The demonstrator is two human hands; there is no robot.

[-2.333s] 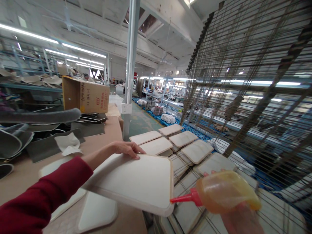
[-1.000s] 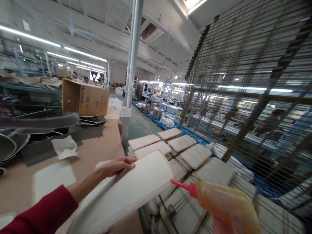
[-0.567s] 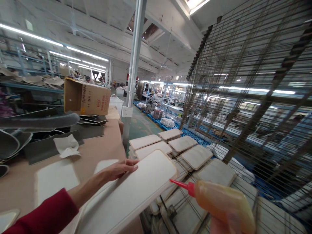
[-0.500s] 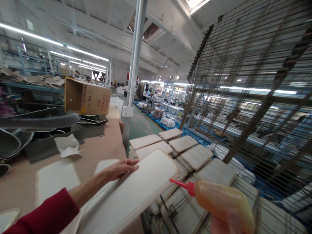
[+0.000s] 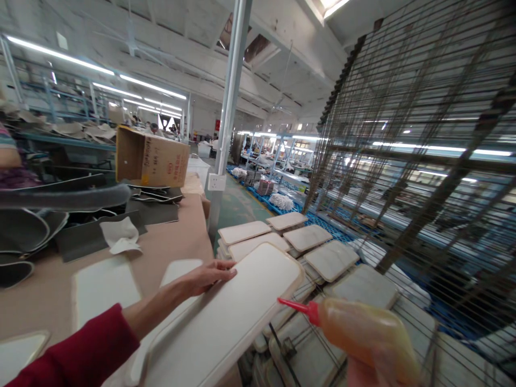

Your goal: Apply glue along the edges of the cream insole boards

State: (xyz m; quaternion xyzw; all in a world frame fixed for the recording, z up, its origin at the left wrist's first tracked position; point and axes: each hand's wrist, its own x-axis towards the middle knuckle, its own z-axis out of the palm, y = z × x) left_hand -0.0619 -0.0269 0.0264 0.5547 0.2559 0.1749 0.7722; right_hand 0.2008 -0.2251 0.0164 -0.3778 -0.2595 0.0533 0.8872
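Note:
A white rounded rectangular panel (image 5: 237,312) tilts up in front of me. My left hand (image 5: 213,275) grips its left edge, thumb on the top face and fingers curled round. Its border shows a yellowish band along the far end. In my right hand (image 5: 363,371) is a squeeze bottle of amber liquid (image 5: 363,328), probably glue, with a red nozzle (image 5: 296,306). The nozzle tip points left, at the panel's right edge; whether it touches I cannot tell. Most of my right hand is hidden behind the bottle.
Several similar panels (image 5: 308,237) lie on a wire rack to the right, with raised wire shelves (image 5: 403,123) behind. On the brown table (image 5: 177,231) at left are more white panels (image 5: 102,287), dark sheets and a cardboard box (image 5: 153,158). A metal post (image 5: 229,97) stands beyond.
The nozzle has moved along the panel's right edge toward me. The view has shifted slightly left, and a person's arm now shows at the far left.

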